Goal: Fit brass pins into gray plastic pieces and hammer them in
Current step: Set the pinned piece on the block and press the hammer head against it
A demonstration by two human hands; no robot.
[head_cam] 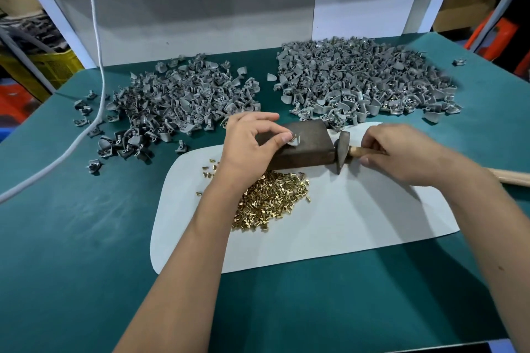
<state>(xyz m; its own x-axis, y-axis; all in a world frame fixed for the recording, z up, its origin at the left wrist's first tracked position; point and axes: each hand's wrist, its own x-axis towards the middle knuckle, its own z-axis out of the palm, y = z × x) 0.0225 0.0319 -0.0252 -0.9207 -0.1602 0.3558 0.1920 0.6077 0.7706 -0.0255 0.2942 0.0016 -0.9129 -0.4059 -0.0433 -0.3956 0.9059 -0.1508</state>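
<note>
- While it rests on the dark block (pixel 298 146), a gray plastic piece (pixel 294 141) (brass pin seemingly in it) is pinched by the left hand (pixel 252 146).
- Just right of the block, the right hand (pixel 401 155) grips the hammer (pixel 342 155).
- Brass pins (pixel 269 203) lie heaped just in front of the block.

The hammer (pixel 342 152) handle runs out past the right frame edge. The left hand (pixel 252 142) hides part of the gray piece (pixel 294 140) on the dark block (pixel 301 143); pin seating cannot be determined.
</note>
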